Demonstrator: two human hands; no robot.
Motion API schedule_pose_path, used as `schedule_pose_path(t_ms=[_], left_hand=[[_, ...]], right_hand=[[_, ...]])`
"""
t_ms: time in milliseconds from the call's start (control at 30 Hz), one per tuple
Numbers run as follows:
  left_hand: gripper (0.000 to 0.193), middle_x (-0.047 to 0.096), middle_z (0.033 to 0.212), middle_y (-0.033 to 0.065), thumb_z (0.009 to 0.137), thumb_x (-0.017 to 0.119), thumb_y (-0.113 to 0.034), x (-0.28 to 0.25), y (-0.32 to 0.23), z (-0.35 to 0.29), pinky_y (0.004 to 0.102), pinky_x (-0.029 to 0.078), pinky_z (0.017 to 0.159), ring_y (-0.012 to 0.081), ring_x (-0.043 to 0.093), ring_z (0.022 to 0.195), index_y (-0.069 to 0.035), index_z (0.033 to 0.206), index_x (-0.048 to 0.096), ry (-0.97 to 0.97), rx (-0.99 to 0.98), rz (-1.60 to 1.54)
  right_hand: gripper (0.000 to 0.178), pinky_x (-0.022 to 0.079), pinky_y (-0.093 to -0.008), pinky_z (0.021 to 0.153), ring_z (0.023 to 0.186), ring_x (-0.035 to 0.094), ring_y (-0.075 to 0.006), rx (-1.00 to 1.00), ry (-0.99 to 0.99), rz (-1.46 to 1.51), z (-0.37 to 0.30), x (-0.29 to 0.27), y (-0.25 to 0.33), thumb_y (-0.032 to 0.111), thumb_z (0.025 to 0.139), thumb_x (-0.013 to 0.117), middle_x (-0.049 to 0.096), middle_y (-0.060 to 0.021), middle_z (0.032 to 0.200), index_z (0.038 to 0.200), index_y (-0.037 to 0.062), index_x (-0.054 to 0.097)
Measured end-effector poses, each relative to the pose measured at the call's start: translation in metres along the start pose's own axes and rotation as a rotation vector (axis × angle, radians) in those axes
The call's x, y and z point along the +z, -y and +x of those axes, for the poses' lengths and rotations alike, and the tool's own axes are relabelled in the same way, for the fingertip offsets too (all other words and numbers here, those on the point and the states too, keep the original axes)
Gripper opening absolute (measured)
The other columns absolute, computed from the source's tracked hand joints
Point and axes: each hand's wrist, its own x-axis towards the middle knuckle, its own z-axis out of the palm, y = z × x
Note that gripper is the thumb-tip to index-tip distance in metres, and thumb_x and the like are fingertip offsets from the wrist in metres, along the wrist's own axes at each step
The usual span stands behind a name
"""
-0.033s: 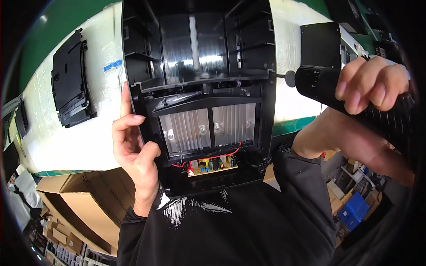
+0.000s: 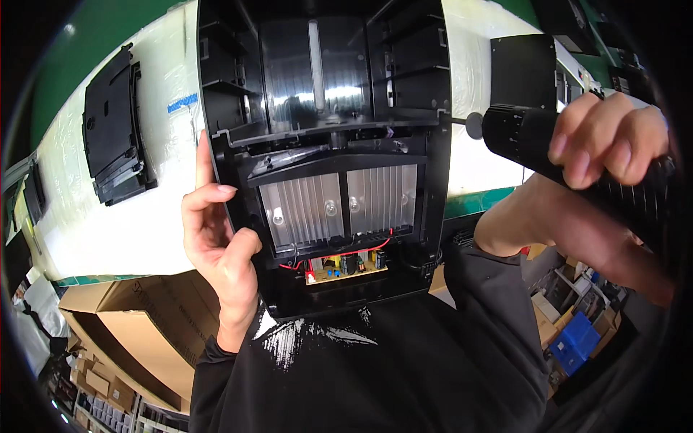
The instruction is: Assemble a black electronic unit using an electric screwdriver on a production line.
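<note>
A black plastic housing (image 2: 427, 187) stands in front of me, its open side facing me and its lower end close to my body. My left hand (image 2: 225, 252) is closed around its left edge, thumb on the near face and one finger stretched up along the side. Wrapped around a black electric screwdriver (image 2: 516, 132), my right hand (image 2: 613, 141) holds it level on the right. The thin bit reaches the housing's right side wall; the screw point itself is too small to make out. Inside are two finned metal heat sinks (image 2: 307, 209), a circuit board (image 2: 346, 274) and red wires.
Black plastic panels (image 2: 112, 130) lie stacked on the film-covered white table (image 2: 65, 195) at left. A black box-shaped part (image 2: 523, 76) stands at back right. Below the table's near edge are an open cardboard box (image 2: 148, 325) and, lower right, a blue bin (image 2: 575, 343).
</note>
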Motion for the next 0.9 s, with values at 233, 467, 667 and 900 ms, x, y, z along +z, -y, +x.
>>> schedule_pose_path(t_ms=[233,467,667,900], left_hand=[[0.049,0.028,0.145,0.0270,0.049,0.036,0.012,0.004,0.000,0.000,0.0398,0.011,0.112,0.0345,0.020,0.139,-0.006,0.093,0.045,-0.004,-0.014,-0.008],[0.051,0.028,0.145,0.0268,0.050,0.036,0.014,-0.001,0.002,0.001,0.0403,0.015,0.112,0.0338,0.022,0.139,-0.004,0.097,0.047,0.036,0.063,-0.056],[0.053,0.030,0.144,0.0258,0.052,0.038,0.014,-0.003,0.007,0.001,0.0380,0.019,0.112,0.0316,0.025,0.138,-0.001,0.101,0.051,0.055,0.085,-0.137],[0.054,0.034,0.142,0.0244,0.053,0.040,0.011,-0.002,0.009,0.002,0.0365,0.020,0.111,0.0305,0.028,0.136,-0.001,0.104,0.051,0.084,0.095,-0.108]], right_hand=[[0.045,0.046,-0.0384,0.071,0.074,0.058,-0.0235,0.007,-0.218,0.024,-0.015,0.011,-0.015,0.044,0.084,0.042,0.058,-0.0124,0.081,0.093,0.0015,0.053],[0.062,0.043,-0.0354,0.065,0.067,0.054,-0.0209,-0.020,-0.372,0.011,-0.033,-0.009,-0.015,0.060,0.078,0.038,0.056,-0.0105,0.075,0.090,0.0013,0.053],[0.076,0.041,-0.0329,0.059,0.061,0.051,-0.0188,-0.115,-0.475,-0.011,-0.019,0.013,-0.007,0.074,0.072,0.035,0.054,-0.0089,0.071,0.087,0.0012,0.054],[0.087,0.037,-0.0330,0.051,0.052,0.045,-0.0177,-0.215,-0.664,0.077,-0.009,0.046,0.029,0.087,0.066,0.030,0.050,-0.0069,0.069,0.080,0.0040,0.052]])
